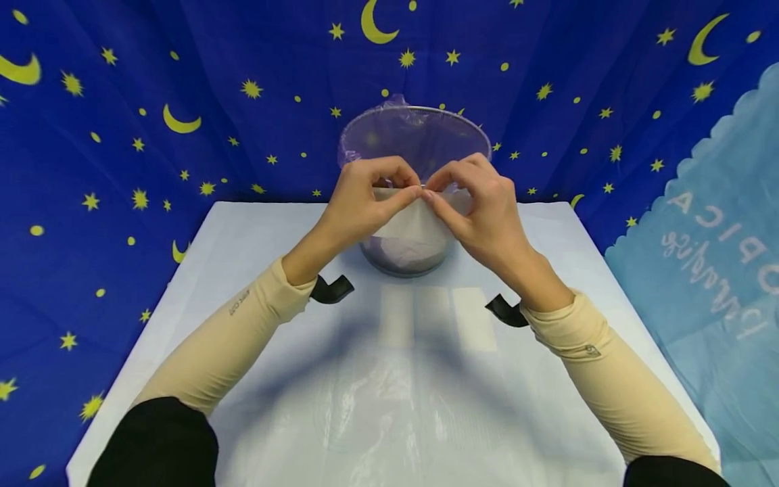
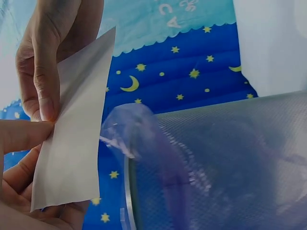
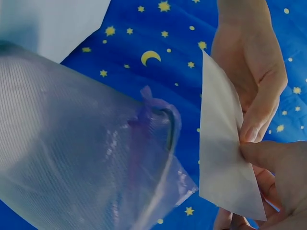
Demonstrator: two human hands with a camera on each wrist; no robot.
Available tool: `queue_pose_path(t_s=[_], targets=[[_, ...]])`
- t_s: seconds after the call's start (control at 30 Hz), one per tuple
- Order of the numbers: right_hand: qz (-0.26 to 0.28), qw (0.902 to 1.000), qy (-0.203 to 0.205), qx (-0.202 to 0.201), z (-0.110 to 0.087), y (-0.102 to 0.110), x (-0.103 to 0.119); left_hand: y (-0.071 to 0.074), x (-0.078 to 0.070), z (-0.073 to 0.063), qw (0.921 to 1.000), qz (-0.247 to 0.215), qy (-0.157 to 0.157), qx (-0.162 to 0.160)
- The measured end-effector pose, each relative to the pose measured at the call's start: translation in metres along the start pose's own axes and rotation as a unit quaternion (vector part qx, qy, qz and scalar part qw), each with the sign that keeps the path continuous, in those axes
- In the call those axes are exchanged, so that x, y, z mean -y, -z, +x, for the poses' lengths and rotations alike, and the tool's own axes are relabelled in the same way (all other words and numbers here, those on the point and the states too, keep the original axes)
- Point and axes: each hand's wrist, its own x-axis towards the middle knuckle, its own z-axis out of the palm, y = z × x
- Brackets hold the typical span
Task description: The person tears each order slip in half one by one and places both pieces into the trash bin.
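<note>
A white rectangular piece of paper (image 1: 406, 222) stands upright in front of the bin, its top edge pinched near the middle by both hands. My left hand (image 1: 365, 198) grips it between thumb and fingers, and my right hand (image 1: 487, 206) does the same right beside it, fingertips meeting. Seen from the left wrist, the paper (image 2: 79, 143) is whole, with a slight bend. In the right wrist view the thumbs press on one long edge of the paper (image 3: 221, 148). Behind it stands a round mesh wastebasket (image 1: 404, 262) with a thin purple plastic bag (image 1: 420, 138) folded over its rim.
Three pale paper strips (image 1: 432, 314) lie side by side on the white table (image 1: 389, 419), nearer me than the bin. Black straps (image 1: 331, 289) hang near the wrists. A blue curtain (image 1: 243, 47) with stars and moons rises behind, and light-blue fabric (image 1: 718, 237) hangs at right.
</note>
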Motion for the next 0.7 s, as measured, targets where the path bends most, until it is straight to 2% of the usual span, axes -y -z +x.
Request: queue_pose_path(t_s=[0.23,0.4,0.7], targets=[[-0.002,1.0,0.006,-0.001,0.015,0.012,-0.002,0.005,-0.009,0.017,0.9999,-0.006,-0.012,0.003],[0.01,0.9999,-0.011,0.006,0.028,0.02,-0.006,0.009,-0.013,0.032,0.9999,-0.004,-0.015,0.002],[0.002,0.9988,-0.027,0.04,0.05,0.044,-0.003,0.015,-0.025,0.051,0.9997,-0.001,-0.024,0.004]])
